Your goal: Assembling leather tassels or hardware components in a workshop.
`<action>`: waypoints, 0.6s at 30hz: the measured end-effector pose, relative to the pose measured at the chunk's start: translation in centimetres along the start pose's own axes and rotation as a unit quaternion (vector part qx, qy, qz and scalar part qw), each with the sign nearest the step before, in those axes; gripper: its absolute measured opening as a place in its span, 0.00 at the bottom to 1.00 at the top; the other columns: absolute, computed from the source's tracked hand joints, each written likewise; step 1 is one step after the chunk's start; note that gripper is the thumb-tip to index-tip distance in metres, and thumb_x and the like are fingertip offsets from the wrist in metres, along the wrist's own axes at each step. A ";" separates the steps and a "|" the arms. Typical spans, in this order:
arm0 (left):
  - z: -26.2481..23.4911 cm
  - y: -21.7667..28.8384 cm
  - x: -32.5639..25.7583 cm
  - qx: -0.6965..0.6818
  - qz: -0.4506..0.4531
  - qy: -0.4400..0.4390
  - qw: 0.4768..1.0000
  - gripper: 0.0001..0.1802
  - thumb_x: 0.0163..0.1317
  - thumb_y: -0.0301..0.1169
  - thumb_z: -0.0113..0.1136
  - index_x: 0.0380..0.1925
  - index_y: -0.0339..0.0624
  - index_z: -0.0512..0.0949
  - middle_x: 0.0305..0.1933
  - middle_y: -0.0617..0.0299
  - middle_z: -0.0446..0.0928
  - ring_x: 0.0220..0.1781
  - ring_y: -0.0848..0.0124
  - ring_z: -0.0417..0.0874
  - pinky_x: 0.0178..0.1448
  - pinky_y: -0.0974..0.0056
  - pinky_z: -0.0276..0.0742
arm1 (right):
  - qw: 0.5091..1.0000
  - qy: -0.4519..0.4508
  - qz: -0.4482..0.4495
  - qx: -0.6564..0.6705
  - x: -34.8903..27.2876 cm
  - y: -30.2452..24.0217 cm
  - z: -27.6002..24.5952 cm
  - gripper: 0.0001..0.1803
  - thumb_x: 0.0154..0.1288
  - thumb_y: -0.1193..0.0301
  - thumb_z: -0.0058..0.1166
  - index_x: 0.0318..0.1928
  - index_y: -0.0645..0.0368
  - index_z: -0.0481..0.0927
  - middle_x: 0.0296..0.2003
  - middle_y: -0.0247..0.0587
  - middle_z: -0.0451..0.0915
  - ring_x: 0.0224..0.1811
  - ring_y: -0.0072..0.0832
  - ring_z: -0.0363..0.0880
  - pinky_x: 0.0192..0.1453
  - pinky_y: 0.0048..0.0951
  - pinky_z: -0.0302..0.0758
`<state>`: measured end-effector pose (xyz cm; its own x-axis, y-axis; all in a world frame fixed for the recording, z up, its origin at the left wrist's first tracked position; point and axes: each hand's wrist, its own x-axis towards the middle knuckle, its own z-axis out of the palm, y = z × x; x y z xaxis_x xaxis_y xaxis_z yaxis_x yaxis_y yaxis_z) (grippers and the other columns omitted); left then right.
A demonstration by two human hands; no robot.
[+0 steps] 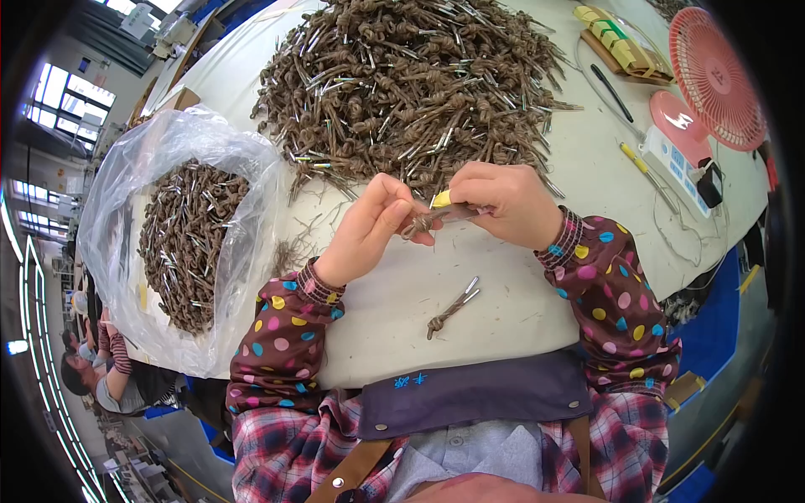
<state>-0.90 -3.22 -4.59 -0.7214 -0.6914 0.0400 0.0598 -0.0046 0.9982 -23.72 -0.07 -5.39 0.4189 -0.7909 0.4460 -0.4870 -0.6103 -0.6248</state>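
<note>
My left hand point(373, 226) pinches a short knotted brown cord point(422, 224) between thumb and fingers, above the middle of the table. My right hand point(509, 204) is closed beside it, gripping the cord's other end. A small yellow piece point(442, 199) shows at the right fingertips; whether it is a tool or a wrap, I cannot tell. Another knotted cord point(451, 310) with shiny metal tips lies on the table below my hands. Just beyond them rises a big heap of similar brown cords point(402, 84).
To the left, a clear plastic bag point(117, 201) holds many knotted cords point(191, 243). At the right are a pink fan point(717, 80), a white power strip point(675, 172), a black pen point(612, 92), a yellow-ended tool point(641, 159) and a yellow packet point(625, 46). Another person point(109, 377) sits far left.
</note>
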 end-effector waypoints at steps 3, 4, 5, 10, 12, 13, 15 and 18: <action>-0.4 -0.1 0.0 0.028 -0.033 -0.012 0.999 0.06 0.73 0.30 0.38 0.41 0.40 0.61 0.43 0.57 0.73 0.41 0.70 0.81 0.46 0.66 0.80 | 0.973 0.060 -0.109 -0.196 0.0 -0.7 -0.1 0.09 0.51 0.71 0.55 0.35 0.49 0.77 0.30 0.24 0.74 0.27 0.23 0.77 0.25 0.25 0.72; -0.6 -0.2 0.0 0.062 -0.043 -0.037 0.996 0.05 0.73 0.28 0.37 0.41 0.38 0.62 0.45 0.58 0.70 0.43 0.70 0.80 0.48 0.66 0.81 | 0.953 0.063 -0.135 -0.263 0.0 -1.0 -0.2 0.09 0.49 0.71 0.55 0.34 0.48 0.76 0.30 0.22 0.72 0.26 0.21 0.77 0.24 0.24 0.72; -0.6 -0.3 0.0 0.062 -0.044 -0.037 0.996 0.05 0.73 0.28 0.37 0.41 0.38 0.62 0.45 0.58 0.70 0.43 0.70 0.80 0.48 0.66 0.81 | 0.954 0.063 -0.134 -0.262 0.1 -1.2 -0.2 0.09 0.49 0.71 0.55 0.34 0.48 0.76 0.30 0.22 0.72 0.26 0.21 0.77 0.24 0.24 0.72; 0.0 -0.6 -0.2 -0.035 -0.034 -0.038 0.998 0.06 0.74 0.31 0.38 0.41 0.40 0.62 0.44 0.60 0.70 0.40 0.74 0.78 0.45 0.67 0.80 | 0.945 0.057 -0.154 -0.282 0.1 -1.6 0.0 0.11 0.48 0.68 0.56 0.37 0.47 0.76 0.32 0.24 0.72 0.26 0.20 0.76 0.24 0.21 0.72; 0.2 -0.9 -0.2 -0.025 -0.015 -0.018 0.999 0.06 0.74 0.32 0.38 0.41 0.41 0.62 0.42 0.60 0.71 0.38 0.74 0.78 0.43 0.68 0.79 | 0.956 0.065 -0.132 -0.254 0.2 -1.9 0.0 0.13 0.49 0.67 0.58 0.39 0.49 0.76 0.33 0.25 0.73 0.27 0.22 0.77 0.25 0.22 0.73; 0.2 -0.9 -0.2 -0.016 0.004 0.002 1.000 0.06 0.74 0.32 0.38 0.41 0.42 0.62 0.40 0.60 0.72 0.36 0.75 0.78 0.42 0.69 0.78 | 0.965 0.074 -0.109 -0.225 0.3 -2.1 0.0 0.16 0.50 0.65 0.59 0.41 0.50 0.76 0.34 0.27 0.73 0.28 0.23 0.78 0.26 0.24 0.74; -0.1 -0.7 -0.1 0.001 0.010 0.005 1.000 0.06 0.74 0.32 0.38 0.41 0.42 0.62 0.38 0.60 0.73 0.35 0.75 0.77 0.41 0.70 0.77 | 0.977 0.115 -0.055 -0.173 0.5 -2.7 0.0 0.18 0.51 0.62 0.60 0.43 0.52 0.75 0.35 0.29 0.73 0.28 0.26 0.78 0.28 0.25 0.75; -0.3 -0.6 -0.3 0.031 0.024 0.034 0.999 0.06 0.74 0.32 0.38 0.40 0.42 0.61 0.34 0.60 0.75 0.33 0.75 0.77 0.39 0.71 0.74 | 0.987 0.141 0.017 -0.073 0.5 -2.9 -0.2 0.22 0.55 0.55 0.60 0.44 0.55 0.73 0.34 0.33 0.73 0.28 0.31 0.78 0.28 0.30 0.75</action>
<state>-0.50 -3.22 -5.21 -0.6704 -0.7369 0.0866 0.0481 0.0732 0.9962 -22.24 1.26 -3.23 0.1798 -0.7794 0.6001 -0.6108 -0.5667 -0.5530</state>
